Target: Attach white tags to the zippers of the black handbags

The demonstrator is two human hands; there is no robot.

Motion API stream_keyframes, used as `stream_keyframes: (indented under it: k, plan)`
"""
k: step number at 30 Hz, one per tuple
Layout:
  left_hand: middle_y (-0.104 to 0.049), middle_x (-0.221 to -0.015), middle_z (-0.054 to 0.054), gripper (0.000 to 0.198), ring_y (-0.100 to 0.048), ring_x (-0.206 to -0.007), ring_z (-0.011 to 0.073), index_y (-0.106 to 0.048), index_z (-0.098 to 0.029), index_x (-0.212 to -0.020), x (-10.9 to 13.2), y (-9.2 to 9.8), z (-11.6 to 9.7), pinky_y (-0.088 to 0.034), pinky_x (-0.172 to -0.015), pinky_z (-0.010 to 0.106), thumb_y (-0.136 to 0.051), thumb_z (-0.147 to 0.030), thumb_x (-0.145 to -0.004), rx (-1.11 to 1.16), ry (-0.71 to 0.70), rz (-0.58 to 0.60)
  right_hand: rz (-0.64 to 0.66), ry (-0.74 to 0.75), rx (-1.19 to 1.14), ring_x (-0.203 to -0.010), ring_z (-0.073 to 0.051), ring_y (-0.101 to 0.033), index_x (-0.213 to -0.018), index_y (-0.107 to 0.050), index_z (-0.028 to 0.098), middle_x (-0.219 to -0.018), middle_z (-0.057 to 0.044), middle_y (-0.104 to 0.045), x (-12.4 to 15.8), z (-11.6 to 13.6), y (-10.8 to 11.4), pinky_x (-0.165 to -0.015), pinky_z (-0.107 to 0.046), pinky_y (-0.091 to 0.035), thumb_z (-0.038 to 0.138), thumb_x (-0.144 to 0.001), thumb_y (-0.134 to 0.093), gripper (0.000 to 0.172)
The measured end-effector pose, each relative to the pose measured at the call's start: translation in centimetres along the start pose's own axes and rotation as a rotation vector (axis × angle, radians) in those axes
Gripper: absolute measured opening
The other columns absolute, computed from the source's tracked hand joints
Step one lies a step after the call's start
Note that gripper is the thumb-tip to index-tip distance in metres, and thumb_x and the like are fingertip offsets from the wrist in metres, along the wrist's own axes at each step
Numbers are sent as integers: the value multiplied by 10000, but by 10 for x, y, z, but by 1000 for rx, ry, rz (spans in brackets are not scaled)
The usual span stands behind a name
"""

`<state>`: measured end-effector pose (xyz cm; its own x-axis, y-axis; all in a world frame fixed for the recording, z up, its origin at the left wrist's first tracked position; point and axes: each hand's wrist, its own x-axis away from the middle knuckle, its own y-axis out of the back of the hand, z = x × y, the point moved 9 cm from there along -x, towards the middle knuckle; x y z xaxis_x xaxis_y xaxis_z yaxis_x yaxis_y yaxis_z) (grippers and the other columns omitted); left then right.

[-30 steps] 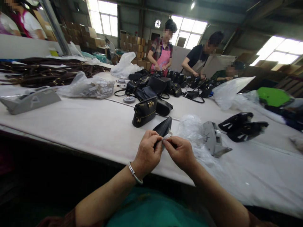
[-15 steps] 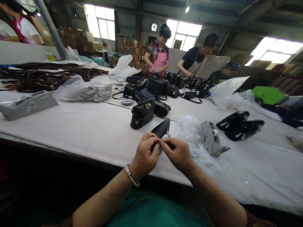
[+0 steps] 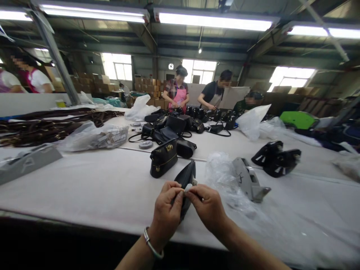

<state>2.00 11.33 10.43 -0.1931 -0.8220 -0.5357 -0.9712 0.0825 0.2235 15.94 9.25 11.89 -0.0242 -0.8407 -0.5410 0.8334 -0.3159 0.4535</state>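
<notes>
Through the head view, I'm watching the left hand and right hand pinching a small white piece between thumbs and fingertips, right against a black bag. That bag is tilting at the near middle of the white table. Just beyond it to the left, a gold-zippered black handbag is standing; to the right, clear plastic wrap is lying beside a grey tape dispenser.

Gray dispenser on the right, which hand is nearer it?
Right. The right hand is left of the gray dispenser, on its near side; the left hand is farther left.
</notes>
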Motion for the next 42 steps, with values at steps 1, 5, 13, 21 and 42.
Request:
stream_keyframes:
  k: [1,5,13,21,42]
  plan:
    - [-587,-994,88,185,-605,-958,192,-697,-171,-891,0,0,0,-522,-848,320,-530,-232,-944,7,3,10,5,12,-12,-658,-136,-617,-809,-740,212,-709,2,-674,0,0,0,-641,-237,-471,216,-886,-667,106]
    - [-594,-1003,90,183,-602,-969,195,-703,-173,-882,-1,-1,3,-515,-856,323,-542,-238,-941,27,23,30,30,27,-60,-653,-133,-605,-859,-731,211,-720,7,-658,-1,-6,0,-636,-240,-476,206,-886,-661,75]
    - [-608,-991,93,168,-606,-969,201,-719,-173,-870,-1,-2,-2,-514,-870,339,-570,-227,-923,59,21,38,111,96,-110,-669,-143,-591,-874,-726,203,-742,-10,-646,-2,-5,2,-616,-253,-465,217,-892,-665,65]
    - [-639,-956,90,194,-632,-944,198,-724,-167,-796,-5,-3,1,-510,-869,326,-580,-246,-900,80,110,21,38,118,-162,-643,-124,-571,-824,-706,211,-713,15,-633,-2,-3,7,-606,-240,-456,172,-858,-703,52]
    - [-596,-971,81,168,-594,-972,203,-712,-197,-995,3,17,-26,-525,-870,364,-636,-141,-855,-112,-235,-46,73,89,-154,-676,-150,-600,-838,-721,218,-738,0,-653,-3,-6,2,-633,-272,-470,214,-884,-685,58]
